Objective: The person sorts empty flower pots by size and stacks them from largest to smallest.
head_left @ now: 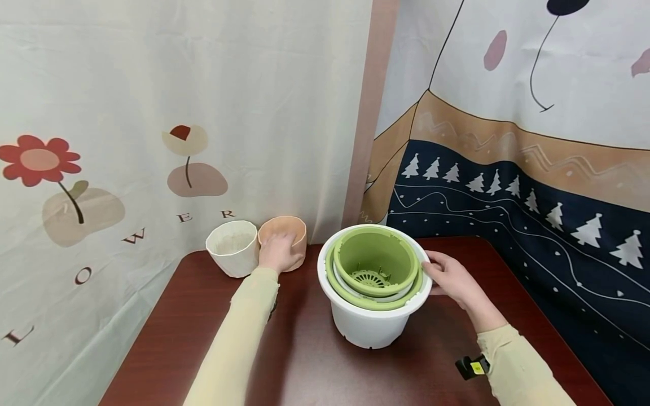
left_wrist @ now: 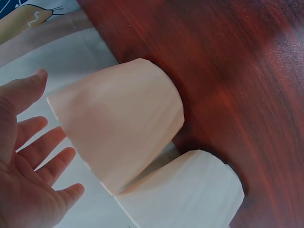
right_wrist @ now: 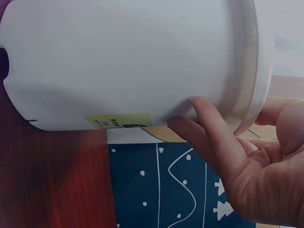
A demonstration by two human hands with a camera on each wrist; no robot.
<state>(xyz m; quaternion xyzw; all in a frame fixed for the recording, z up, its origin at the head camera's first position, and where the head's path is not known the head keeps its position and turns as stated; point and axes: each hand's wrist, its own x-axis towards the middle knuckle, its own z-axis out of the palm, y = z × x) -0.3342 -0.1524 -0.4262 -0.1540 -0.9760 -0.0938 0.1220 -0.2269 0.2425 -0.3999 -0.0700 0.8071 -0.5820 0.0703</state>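
Observation:
My left hand point(head_left: 278, 252) is at the mouth of a peach-coloured faceted flower pot point(head_left: 300, 252) at the back of the table. In the left wrist view its fingers are spread and relaxed by the pot's rim, holding nothing. A cream faceted flower pot point(head_left: 238, 261) stands beside it on the left. My right hand point(head_left: 454, 277) grips the rim of a large white flower pot point(head_left: 369, 327), thumb at the rim and fingers against the wall below. Nested in that pot are green flower pots point(head_left: 378, 251) with a white one between them; the innermost has a slotted base.
The dark red-brown table point(head_left: 315, 366) ends at a printed curtain point(head_left: 284, 113) behind. A navy tree-patterned cloth point(head_left: 508, 214) hangs on the right. A yellow-green label point(right_wrist: 118, 120) is stuck on the large white pot's side.

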